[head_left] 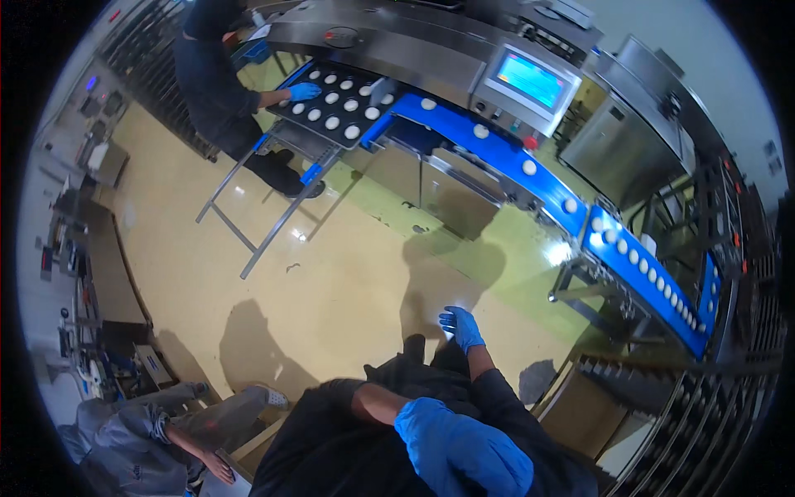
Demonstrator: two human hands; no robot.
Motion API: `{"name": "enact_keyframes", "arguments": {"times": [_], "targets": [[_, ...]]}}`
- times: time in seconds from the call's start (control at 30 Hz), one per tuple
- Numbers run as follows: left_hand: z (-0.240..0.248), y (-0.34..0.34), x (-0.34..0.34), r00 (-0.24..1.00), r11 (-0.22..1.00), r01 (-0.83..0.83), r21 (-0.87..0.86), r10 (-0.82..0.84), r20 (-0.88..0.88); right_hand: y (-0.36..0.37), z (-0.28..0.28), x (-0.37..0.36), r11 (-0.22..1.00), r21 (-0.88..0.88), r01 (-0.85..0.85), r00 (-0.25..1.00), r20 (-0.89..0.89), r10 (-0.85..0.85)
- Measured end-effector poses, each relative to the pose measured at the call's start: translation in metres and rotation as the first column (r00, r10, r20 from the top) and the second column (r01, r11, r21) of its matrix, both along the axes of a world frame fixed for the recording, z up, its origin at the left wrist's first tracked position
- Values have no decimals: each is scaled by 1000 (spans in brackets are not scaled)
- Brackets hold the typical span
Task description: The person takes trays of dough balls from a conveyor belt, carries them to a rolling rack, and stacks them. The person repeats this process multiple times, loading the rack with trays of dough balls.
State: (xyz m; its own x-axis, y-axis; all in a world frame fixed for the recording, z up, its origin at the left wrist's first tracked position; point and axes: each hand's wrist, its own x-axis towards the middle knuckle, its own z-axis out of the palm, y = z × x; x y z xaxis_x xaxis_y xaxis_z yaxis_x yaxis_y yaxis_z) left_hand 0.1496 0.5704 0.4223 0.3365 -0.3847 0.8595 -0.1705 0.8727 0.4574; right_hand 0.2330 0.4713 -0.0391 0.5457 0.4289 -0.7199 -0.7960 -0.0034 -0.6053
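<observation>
My left forearm crosses in front of my body, and the blue-gloved left hand [464, 447] lies over my dark right sleeve, close to the camera. Its fingers are turned away, so their closure does not show. Farther ahead, my right hand [464, 325], also in a blue glove, hangs low above the floor with its fingers bent to the left. A small white thing [448, 335] shows at those fingers; its kind is too small to make out. Neither hand touches the machinery.
A blue conveyor belt [505, 153] carries round white dough pieces. It leads to a dark tray [315, 120] on a metal stand, where a co-worker's gloved hand [305, 91] works. A control screen [530, 80] stands behind. Another person [132, 447] sits lower left; racks [687, 422] are lower right.
</observation>
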Motion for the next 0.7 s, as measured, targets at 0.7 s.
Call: {"name": "enact_keyframes", "arguments": {"times": [0.7], "targets": [[-383, 380, 252, -315, -626, 158, 764, 701, 640, 251, 135, 339, 910, -88, -406, 810, 427, 403]]}}
